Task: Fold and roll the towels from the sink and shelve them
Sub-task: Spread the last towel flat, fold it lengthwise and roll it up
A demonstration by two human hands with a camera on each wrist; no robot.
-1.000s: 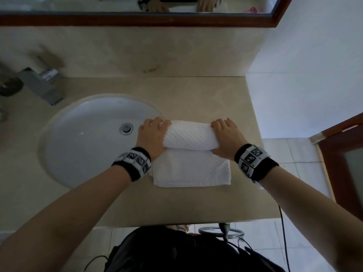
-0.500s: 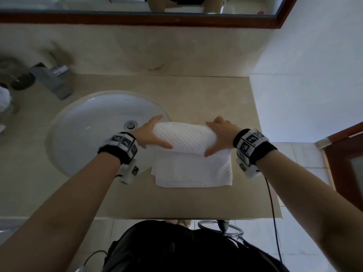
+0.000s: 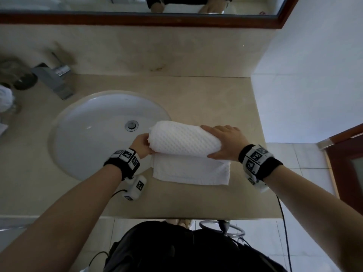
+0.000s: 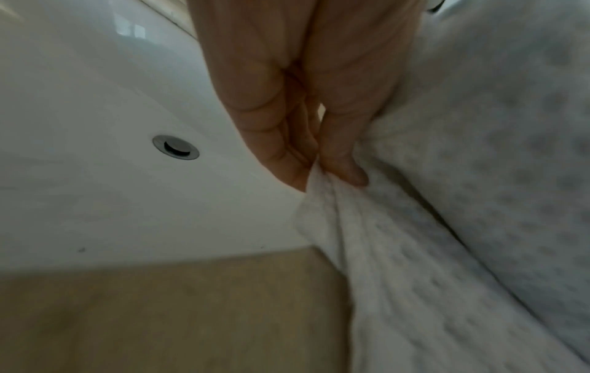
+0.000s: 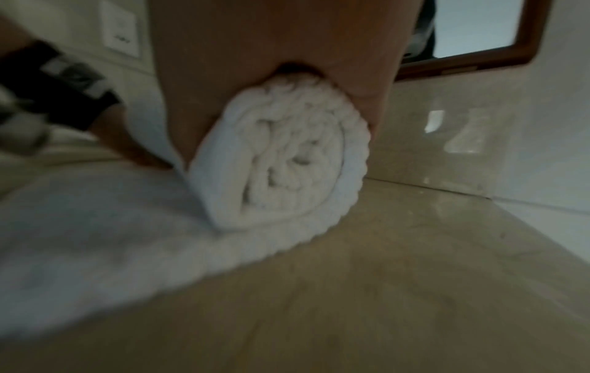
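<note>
The towel lies on the worktop just right of the sink, partly rolled, with its flat remainder toward the person. The right hand wraps the roll's right end, thumb on the near side and fingers over the top. The left hand pinches a towel edge at the left end between thumb and fingertips.
</note>
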